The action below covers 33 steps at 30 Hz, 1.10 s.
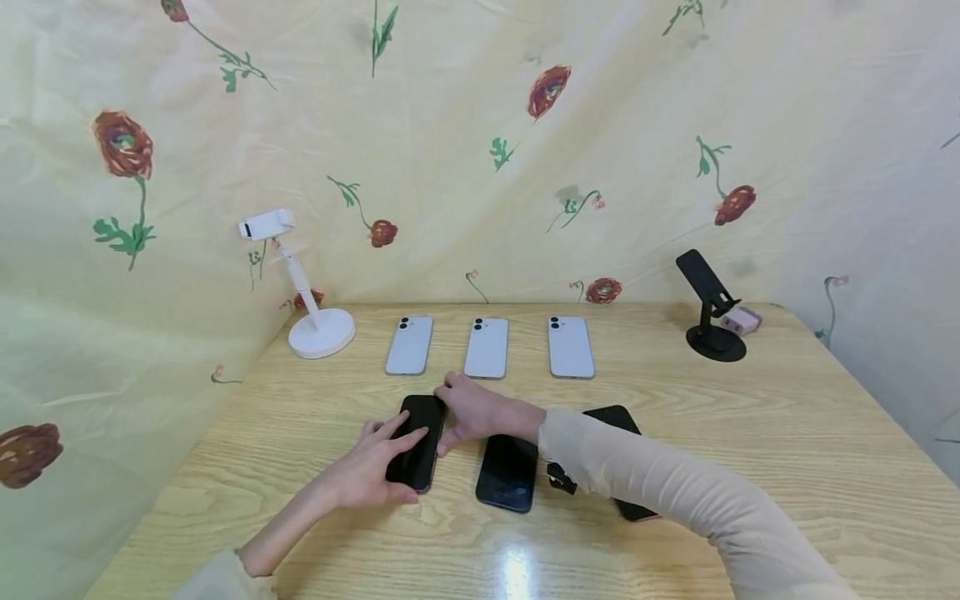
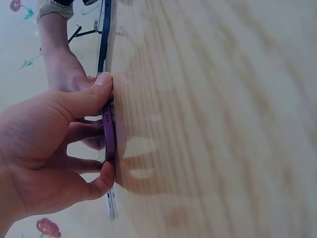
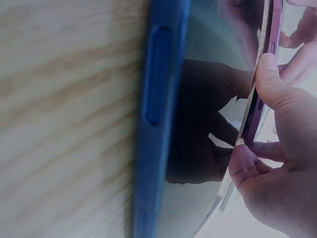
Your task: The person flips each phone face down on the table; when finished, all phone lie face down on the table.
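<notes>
A black-screened phone (image 1: 408, 468) with a purple edge lies face up on the wooden table. My left hand (image 1: 363, 475) holds it from the near left, two fingers spread across the screen. In the left wrist view the thumb and a finger grip the purple edge (image 2: 110, 136). From the far right, my right hand (image 1: 476, 410) reaches over and grips the long right edge, thumb low and fingers at the top corner. A second phone (image 1: 506, 482), blue-edged (image 3: 161, 99), lies face up beside it, partly under my right wrist. My right sleeve partly covers a third dark phone (image 1: 633, 510).
Three pale phones (image 1: 410, 346) lie in a row behind, camera sides up. At back left stands a white phone stand (image 1: 321, 333). A black folding stand (image 1: 716, 342) and a pink plug adapter (image 1: 742, 320) are at back right. A flowered cloth (image 1: 450, 125) hangs behind.
</notes>
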Each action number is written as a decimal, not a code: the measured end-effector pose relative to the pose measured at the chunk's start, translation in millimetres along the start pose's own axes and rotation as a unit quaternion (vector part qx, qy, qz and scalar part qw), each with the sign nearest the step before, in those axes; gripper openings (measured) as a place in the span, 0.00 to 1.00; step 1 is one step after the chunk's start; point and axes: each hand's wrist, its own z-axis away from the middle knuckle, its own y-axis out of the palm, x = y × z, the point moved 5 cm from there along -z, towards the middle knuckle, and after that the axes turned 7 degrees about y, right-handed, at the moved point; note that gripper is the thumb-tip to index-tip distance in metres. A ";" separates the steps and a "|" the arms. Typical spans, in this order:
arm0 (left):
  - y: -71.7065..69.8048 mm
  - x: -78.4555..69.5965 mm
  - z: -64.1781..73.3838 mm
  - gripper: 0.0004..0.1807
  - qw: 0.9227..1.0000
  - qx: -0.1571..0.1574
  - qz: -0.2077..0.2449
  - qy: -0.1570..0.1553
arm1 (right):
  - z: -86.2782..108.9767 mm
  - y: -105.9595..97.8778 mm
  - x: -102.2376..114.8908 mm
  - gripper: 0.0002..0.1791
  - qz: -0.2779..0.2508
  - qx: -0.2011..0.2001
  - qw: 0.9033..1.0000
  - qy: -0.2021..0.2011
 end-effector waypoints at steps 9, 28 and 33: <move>1.2 2.1 -0.4 0.46 1.000 0.004 0.021 -0.005 | 1.3 -0.5 -0.8 0.51 -0.004 -0.007 1.000 -0.014; 1.0 5.3 2.7 0.47 0.998 0.002 0.057 0.012 | 1.8 -4.0 -3.8 0.47 0.008 -0.035 0.999 -0.036; 0.8 6.1 3.3 0.47 0.998 -0.001 0.064 0.016 | 2.3 -5.9 -4.4 0.48 0.000 -0.041 0.998 -0.044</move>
